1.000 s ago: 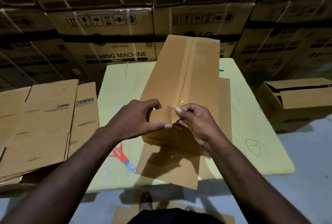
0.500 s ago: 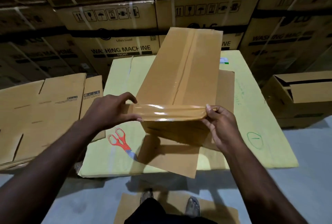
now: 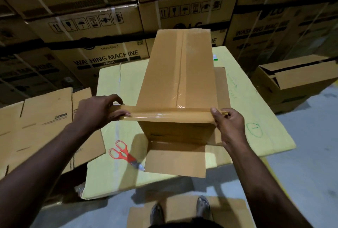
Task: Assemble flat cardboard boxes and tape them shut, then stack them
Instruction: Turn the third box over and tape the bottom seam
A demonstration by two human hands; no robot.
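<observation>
Fingers (image 3: 123,113) of the left hand (image 3: 98,112) and right hand (image 3: 229,125) pinch opposite ends of a brown tape strip (image 3: 172,115), held taut across the near top edge of the cardboard box (image 3: 179,81) on the yellow table (image 3: 117,81), probably to seal it.

We see a dim room. Light comes from above and lands on the yellow bench (image 3: 117,81) and the top of the box (image 3: 175,74), the brightest parts. The tape (image 3: 170,116) shines with small white glints. A dark shadow sits at the foot of the box on our side. The stacked boxes (image 3: 91,26) behind are dark and grainy. Straight lines bend near the edges, and the bottom corners look soft
</observation>
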